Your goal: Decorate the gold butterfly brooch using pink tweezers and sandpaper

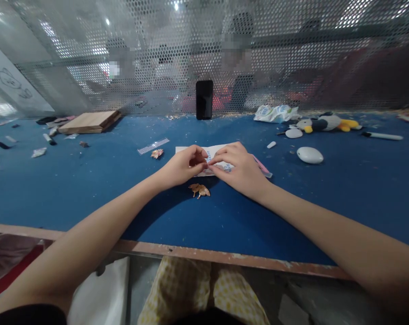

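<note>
My left hand [190, 165] and my right hand [236, 167] meet over a white paper with blue print [183, 149] on the blue table. Thumb and fingers of both hands are pinched together at the same spot, and whatever sits between the fingertips is too small to make out. A pink strip-like object [260, 165] sticks out beyond my right hand. Just in front of the paper lies a shiny copper-coloured butterfly-shaped piece [199, 190]. Left of the paper rests a second copper-coloured piece [157, 153], beside a clear sheet of small gems [153, 146].
A black phone [204, 99] leans upright on the perforated metal screen [177, 49]. Wooden boards [91, 122] lie at the back left. On the right are a white computer mouse [309, 155], a plush duck [326, 123], a crumpled packet [275, 113] and a marker [382, 136].
</note>
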Demonstrator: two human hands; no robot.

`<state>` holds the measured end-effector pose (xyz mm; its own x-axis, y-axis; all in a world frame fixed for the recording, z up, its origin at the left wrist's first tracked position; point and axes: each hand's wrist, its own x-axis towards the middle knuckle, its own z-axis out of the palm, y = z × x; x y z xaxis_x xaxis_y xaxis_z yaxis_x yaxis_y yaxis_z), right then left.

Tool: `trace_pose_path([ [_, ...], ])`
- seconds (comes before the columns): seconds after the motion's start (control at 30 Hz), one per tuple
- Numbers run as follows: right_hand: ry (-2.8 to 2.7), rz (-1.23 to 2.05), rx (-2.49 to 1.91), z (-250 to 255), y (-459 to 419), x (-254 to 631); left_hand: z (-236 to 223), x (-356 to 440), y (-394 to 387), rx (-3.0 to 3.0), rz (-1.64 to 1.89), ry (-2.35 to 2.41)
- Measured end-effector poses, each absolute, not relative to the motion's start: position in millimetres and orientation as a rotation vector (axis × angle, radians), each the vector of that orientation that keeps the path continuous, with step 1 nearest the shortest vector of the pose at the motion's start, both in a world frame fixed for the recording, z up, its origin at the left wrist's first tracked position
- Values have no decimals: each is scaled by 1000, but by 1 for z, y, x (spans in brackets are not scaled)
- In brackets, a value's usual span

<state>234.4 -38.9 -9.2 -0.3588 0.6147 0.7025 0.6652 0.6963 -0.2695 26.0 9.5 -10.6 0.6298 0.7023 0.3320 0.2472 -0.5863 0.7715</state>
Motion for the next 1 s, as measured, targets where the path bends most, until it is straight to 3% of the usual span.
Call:
trace_pose_path([
  [0.4, -2095, -79, -989, -5, -41, 234, -4, 28, 0, 1995, 881, 692],
  [0.8, -2106, 25, -1023, -9, -40, 231, 2, 31, -12, 2397, 1064, 850],
  [1.0, -2141, -118, -1082, -8, -44, 230, -3, 32, -12, 2777, 973, 974],
])
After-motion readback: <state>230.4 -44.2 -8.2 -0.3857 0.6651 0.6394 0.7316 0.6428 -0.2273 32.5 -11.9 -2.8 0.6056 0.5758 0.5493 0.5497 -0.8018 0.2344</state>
